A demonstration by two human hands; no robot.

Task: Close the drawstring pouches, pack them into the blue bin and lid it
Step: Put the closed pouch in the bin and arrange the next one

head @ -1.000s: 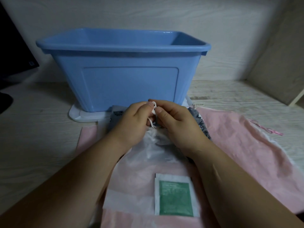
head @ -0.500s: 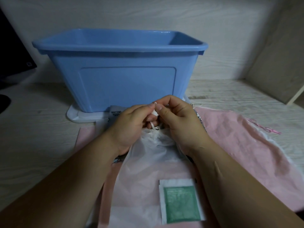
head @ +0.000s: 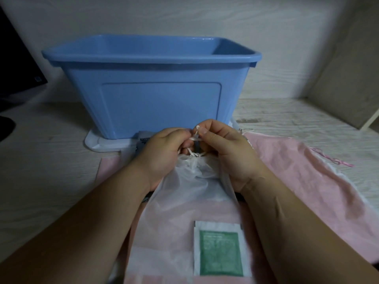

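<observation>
- Desk (head: pixel 51 181): pale wood-grain top, same finish on the back wall (head: pixel 184 15); a beige panel (head: pixel 344 78) closes off the right side.
- Dark monitor (head: pixel 16 68) at the far left edge.
- Blue bin (head: pixel 160 107) stands open-topped at back centre, sitting on a white lid (head: pixel 98 143) that lies flat on the desk.
- Sheer white pouch (head: pixel 184 201) lies in front of the bin, neck gathered, on top of pink fabric. Green sachet (head: pixel 219 253) is at its lower end; in it or on it, can't tell.
- Left hand (head: pixel 162 154) and right hand (head: pixel 227 152) meet just above the neck, fingers (head: pixel 211 138) of both clamped on the white drawstring (head: pixel 194 138).
- Pink pouch (head: pixel 307 181) is spread flat to the right, its pink cord trailing onto the desk.
- Printed packet (head: pixel 143 140) peeks out behind the left hand, beside the lid; text unreadable.
</observation>
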